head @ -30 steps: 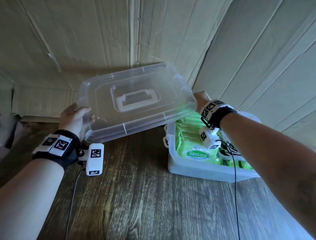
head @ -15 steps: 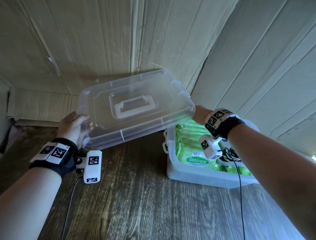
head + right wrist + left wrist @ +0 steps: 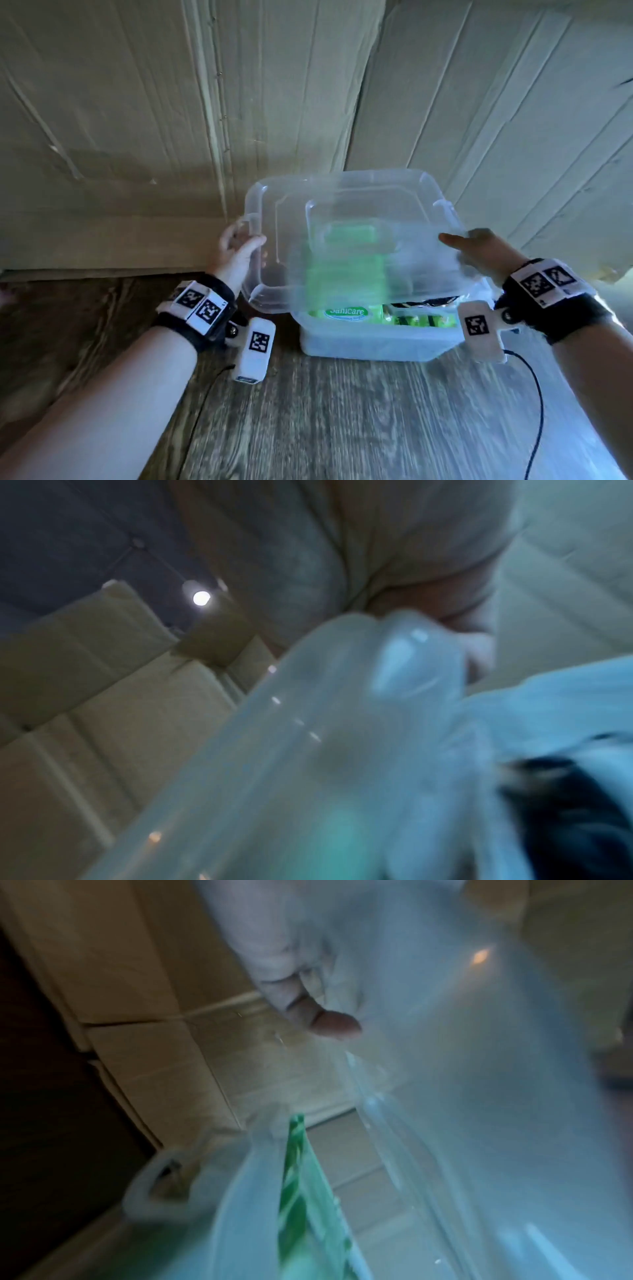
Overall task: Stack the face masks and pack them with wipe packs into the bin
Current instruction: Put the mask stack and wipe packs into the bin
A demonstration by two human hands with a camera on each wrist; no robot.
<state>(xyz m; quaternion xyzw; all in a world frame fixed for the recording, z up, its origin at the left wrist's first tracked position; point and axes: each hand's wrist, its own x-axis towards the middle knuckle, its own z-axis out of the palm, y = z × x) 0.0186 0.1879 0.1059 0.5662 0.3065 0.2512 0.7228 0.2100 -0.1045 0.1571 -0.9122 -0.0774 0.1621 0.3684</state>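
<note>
A clear plastic lid (image 3: 346, 236) hangs just above the clear bin (image 3: 376, 337), tilted with its near edge raised. My left hand (image 3: 236, 255) grips the lid's left edge, and my right hand (image 3: 479, 255) grips its right edge. Inside the bin lie green wipe packs (image 3: 346, 311) on the left and dark face masks (image 3: 424, 303) on the right, partly hidden by the lid. The left wrist view shows my fingers (image 3: 329, 1020) on the lid (image 3: 479, 1069) above a green pack (image 3: 301, 1191). Blurred, the right wrist view shows my fingers (image 3: 472, 631) over the lid rim (image 3: 377, 656).
The bin stands on a dark wooden table (image 3: 342, 421). Cardboard walls (image 3: 171, 120) close in the back and the right side (image 3: 513, 102). A black cable (image 3: 537, 411) trails from my right wrist across the table.
Both hands have carried the lid to the right, from beside the bin to directly over it. The bin and its contents have stayed in place.
</note>
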